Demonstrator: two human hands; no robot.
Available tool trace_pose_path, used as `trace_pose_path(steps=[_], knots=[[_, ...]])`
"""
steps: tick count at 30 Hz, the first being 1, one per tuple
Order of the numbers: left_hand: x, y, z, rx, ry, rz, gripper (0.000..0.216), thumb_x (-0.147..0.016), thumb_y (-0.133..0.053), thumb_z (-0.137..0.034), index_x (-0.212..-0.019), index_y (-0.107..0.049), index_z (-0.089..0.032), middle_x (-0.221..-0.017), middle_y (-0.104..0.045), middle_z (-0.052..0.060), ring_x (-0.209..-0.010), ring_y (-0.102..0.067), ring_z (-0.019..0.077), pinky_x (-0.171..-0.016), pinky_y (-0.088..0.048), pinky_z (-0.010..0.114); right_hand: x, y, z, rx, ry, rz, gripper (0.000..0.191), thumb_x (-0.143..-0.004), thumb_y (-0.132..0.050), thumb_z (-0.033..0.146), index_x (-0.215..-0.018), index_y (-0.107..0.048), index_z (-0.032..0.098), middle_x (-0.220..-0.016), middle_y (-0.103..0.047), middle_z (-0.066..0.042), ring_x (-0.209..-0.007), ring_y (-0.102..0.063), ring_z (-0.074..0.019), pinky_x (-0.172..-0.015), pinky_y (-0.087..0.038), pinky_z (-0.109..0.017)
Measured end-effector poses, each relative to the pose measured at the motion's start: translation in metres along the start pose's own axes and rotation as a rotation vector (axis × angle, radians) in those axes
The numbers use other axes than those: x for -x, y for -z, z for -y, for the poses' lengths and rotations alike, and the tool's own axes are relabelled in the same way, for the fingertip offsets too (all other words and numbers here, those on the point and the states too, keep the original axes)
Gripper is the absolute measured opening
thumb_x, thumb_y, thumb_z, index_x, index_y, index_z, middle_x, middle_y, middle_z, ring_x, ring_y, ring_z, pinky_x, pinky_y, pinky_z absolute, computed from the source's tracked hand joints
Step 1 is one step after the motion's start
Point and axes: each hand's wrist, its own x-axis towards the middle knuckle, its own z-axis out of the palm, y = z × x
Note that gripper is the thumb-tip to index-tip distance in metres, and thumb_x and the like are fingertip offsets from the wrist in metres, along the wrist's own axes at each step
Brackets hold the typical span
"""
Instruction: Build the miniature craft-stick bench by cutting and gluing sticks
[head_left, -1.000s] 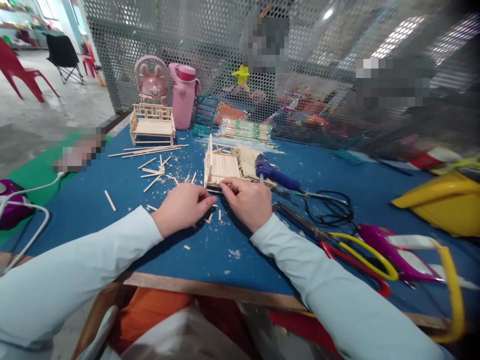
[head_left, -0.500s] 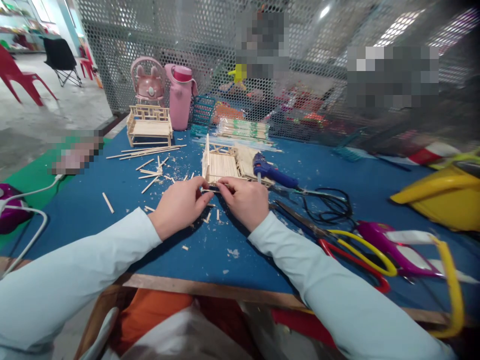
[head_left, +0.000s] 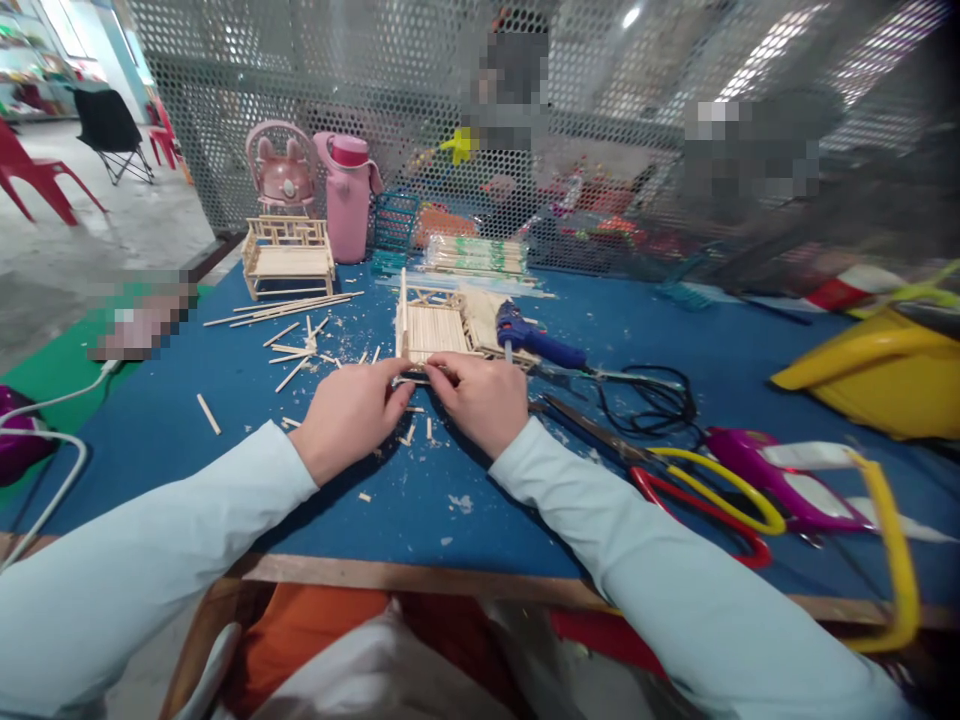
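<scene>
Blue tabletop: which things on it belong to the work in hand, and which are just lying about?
Likely part of the work:
- stick frame, at the left hand and right hand
- loose sticks
- glue gun
- scissors

Likely just lying about:
- pink bottle
- pink rabbit-eared item
- yellow object at far right

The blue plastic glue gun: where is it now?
In the head view, the blue plastic glue gun lies right of centre, just beyond the right hand, between the pale wooden-stick model on its left and coiled black cable on its right.
</scene>
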Motion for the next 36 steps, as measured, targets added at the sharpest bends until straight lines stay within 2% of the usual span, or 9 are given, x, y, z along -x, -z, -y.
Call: trace_pose_path(steps=[4, 16, 25, 36], knots=[[0.0001, 0.0015, 0.0001, 0.017, 0.021, 0.002, 0.036, -0.088, -0.043, -0.034, -0.115, -0.063, -0.020, -0.077, -0.072, 0.006, -0.072, -0.067, 0.0234, -0.066, -0.048, 0.032, 0.0003, 0.0011, 0.0017, -0.002, -0.012, 0.009, 0.023, -0.087, -0.051, 0.032, -0.088, -0.073, 0.023, -0.083, -0.075, -0.002, -0.071, -0.067, -0.0163, -0.058, -0.034, -0.026], [-0.0018, -0.0031, 0.0008, -0.038, -0.007, 0.056, 0.042, -0.088, -0.042, -0.030, -0.128, -0.053, -0.023, -0.083, -0.073, 0.008, -0.075, -0.067, 0.0240, -0.068, -0.049, 0.035, 0.0000, 0.0027, 0.0037, 0.005, -0.030, 0.040, 0.024, -0.087, -0.050, 0.031, -0.091, -0.072, 0.024, -0.083, -0.075, -0.002, -0.070, -0.066, -0.0165, -0.058, -0.034, -0.026], [-0.0025, -0.0013, 0.0005, -0.066, -0.023, 0.067, 0.041, -0.088, -0.043, -0.030, -0.127, -0.054, -0.024, -0.073, -0.071, 0.007, -0.071, -0.067, 0.0239, -0.066, -0.049, 0.034, -0.0003, 0.0014, 0.0019, 0.008, -0.015, 0.036, 0.024, -0.087, -0.050, 0.032, -0.091, -0.072, 0.024, -0.082, -0.075, -0.002, -0.071, -0.067, -0.0169, -0.057, -0.033, -0.027], [-0.0030, -0.0011, 0.0001, -0.085, -0.034, 0.077, 0.041, -0.088, -0.043, -0.030, -0.128, -0.052, -0.024, -0.074, -0.071, 0.007, -0.070, -0.067, 0.0229, -0.065, -0.049, 0.033, -0.0002, 0.0016, 0.0030, 0.014, 0.010, 0.036, 0.026, -0.089, -0.047, 0.031, -0.091, -0.071, 0.023, -0.081, -0.075, -0.002, -0.070, -0.066, -0.0156, -0.057, -0.031, -0.027]])
